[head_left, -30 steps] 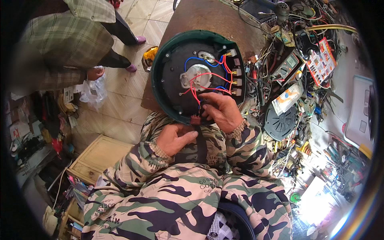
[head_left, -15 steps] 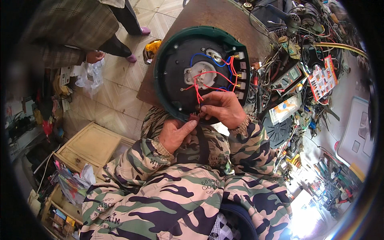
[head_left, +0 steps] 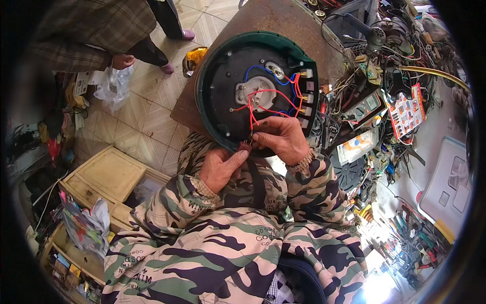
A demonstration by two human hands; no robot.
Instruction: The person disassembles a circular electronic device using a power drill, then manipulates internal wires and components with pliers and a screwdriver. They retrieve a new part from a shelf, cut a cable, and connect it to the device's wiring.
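In front of me a round appliance base [head_left: 216, 76] with a dark green rim and black inside lies open, its wiring showing. Red wires [head_left: 251, 115] run from its grey centre fitting [head_left: 243, 96] toward my fingers, and blue wires [head_left: 254, 69] curve to a row of switches [head_left: 306, 98] on the right. My left hand [head_left: 218, 168] is closed on a small brown block [head_left: 245, 147] at the near rim. Just above it, my right hand [head_left: 284, 139] pinches a wire end near the block; the fingers partly hide it.
The base rests on a brown table [head_left: 263, 20]. Cables, tools and a multimeter [head_left: 365, 107] crowd the right side. At left stands a pale wooden cabinet [head_left: 109, 175]. Another person's hand [head_left: 123, 61] holds a clear plastic bag [head_left: 112, 88] at upper left.
The view has shifted slightly, so the base sits a little farther right. Both my hands keep nearly the same hold at the near rim.
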